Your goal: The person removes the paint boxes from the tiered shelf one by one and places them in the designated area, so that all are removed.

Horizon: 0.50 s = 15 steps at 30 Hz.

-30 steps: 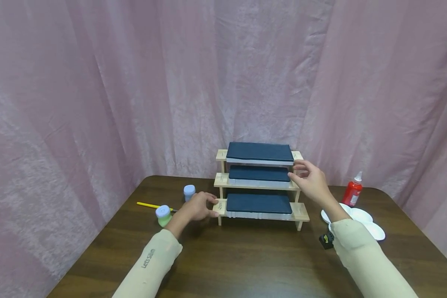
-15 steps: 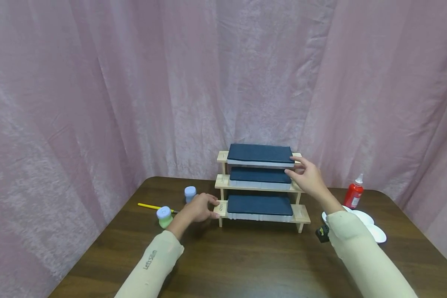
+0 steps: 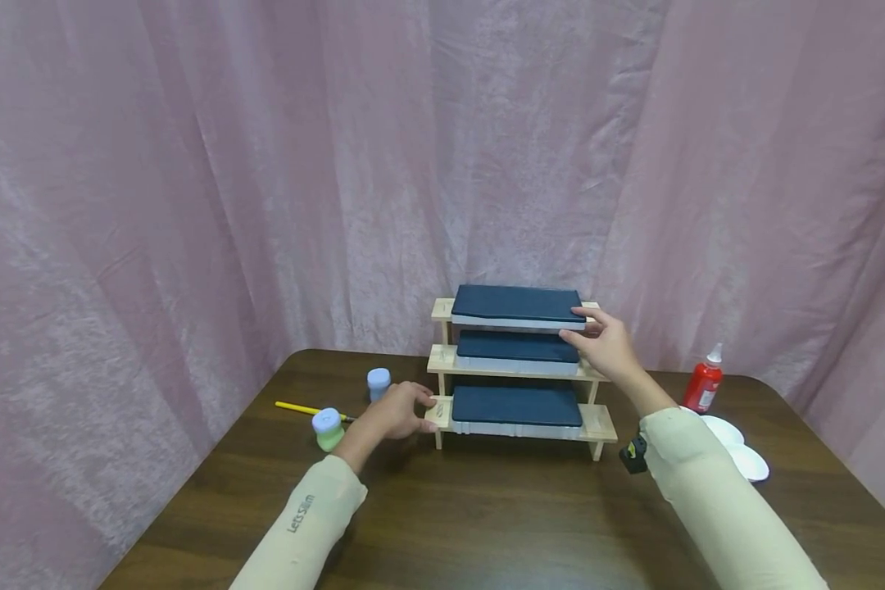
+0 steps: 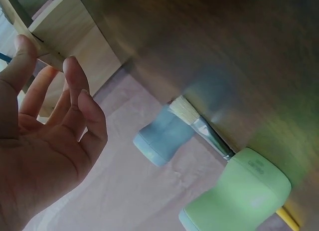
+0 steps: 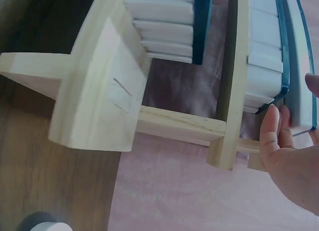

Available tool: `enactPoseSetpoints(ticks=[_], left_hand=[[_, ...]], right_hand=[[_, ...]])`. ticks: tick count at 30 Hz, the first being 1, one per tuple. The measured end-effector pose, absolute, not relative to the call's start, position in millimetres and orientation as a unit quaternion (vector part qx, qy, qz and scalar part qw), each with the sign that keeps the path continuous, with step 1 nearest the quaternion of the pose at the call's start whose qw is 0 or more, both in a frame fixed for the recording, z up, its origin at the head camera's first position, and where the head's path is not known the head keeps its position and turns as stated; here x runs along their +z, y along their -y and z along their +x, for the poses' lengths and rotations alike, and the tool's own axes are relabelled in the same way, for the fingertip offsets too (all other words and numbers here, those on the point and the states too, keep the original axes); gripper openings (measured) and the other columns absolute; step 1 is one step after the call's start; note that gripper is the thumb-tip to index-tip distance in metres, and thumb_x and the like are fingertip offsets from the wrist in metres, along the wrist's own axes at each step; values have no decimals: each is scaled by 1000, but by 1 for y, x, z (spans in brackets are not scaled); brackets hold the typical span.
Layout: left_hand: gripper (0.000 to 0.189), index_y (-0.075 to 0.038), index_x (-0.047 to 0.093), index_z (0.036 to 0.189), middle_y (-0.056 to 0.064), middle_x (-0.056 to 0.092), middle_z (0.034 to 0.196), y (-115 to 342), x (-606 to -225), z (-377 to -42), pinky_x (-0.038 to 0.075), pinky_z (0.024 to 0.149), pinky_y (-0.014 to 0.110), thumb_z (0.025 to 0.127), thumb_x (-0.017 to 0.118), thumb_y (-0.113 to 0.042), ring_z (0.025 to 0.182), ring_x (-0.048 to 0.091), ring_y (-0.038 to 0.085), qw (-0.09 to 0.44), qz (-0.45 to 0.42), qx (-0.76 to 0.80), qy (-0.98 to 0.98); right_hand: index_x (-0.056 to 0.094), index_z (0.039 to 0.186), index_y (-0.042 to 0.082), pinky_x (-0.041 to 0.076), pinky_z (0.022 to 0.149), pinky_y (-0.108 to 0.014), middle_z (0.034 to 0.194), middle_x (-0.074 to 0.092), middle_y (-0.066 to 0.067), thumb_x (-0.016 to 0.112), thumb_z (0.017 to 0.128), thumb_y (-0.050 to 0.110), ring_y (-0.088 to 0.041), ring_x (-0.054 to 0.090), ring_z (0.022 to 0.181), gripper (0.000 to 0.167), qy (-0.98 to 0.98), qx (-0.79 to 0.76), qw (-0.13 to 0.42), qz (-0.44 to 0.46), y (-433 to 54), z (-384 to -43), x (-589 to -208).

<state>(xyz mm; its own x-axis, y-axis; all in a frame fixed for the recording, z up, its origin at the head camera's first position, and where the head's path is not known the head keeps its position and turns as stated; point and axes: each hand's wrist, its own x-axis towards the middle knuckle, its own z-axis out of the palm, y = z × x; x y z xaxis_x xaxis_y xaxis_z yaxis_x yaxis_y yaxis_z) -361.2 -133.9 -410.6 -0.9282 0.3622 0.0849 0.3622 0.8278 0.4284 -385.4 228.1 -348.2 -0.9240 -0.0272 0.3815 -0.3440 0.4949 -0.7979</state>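
A three-tier wooden stand [image 3: 599,423] bears three flat white boxes with dark blue tops: the top box [image 3: 516,303], the middle box [image 3: 515,346] and the bottom box [image 3: 516,406]. My left hand [image 3: 397,412] pinches the left end of the lowest shelf; in the left wrist view its thumb and fingertip meet the board's edge. At the top box's right end, my right hand [image 3: 610,348] grips it, with a fingertip over the dark top and the thumb lower, in front of the middle box. The right wrist view shows the right fingers [image 5: 271,126] curled around that box's end.
Left of the stand are a light blue jar [image 3: 378,383], a green jar with a lilac lid [image 3: 328,430] and a yellow-handled brush [image 4: 199,125]. On the right stand a red squeeze bottle [image 3: 704,385] and a white lobed dish [image 3: 748,465], partly hidden by the sleeve. A pink curtain [image 3: 516,147] hangs behind.
My right hand has shifted left from beside the top box, and its fingertip now lies over the box's end. The left hand keeps its hold on the lowest shelf.
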Motion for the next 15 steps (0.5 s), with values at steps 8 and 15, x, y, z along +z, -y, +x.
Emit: enactPoseSetpoints(ticks=[8,15], left_hand=[[47,-7,74,115,6,68,123,134,-410,-362,48,99,40,74,89,-24,120,61,28,4,-203,-222,954],[46,-6,75,114,5,68,124,134,-410,-362,48,99,39,74,89,-24,121,60,27,2,-198,-228,953]], right_hand=[[59,134,4,52,65,-18,100,65,-18,73,91,25,-9,63,86,50,820,528,207,80,-227,-382,-354],[64,126,2,52,59,-18,81,66,-7,78,88,21,-2,62,66,45,797,545,251,76,-228,-380,-361]])
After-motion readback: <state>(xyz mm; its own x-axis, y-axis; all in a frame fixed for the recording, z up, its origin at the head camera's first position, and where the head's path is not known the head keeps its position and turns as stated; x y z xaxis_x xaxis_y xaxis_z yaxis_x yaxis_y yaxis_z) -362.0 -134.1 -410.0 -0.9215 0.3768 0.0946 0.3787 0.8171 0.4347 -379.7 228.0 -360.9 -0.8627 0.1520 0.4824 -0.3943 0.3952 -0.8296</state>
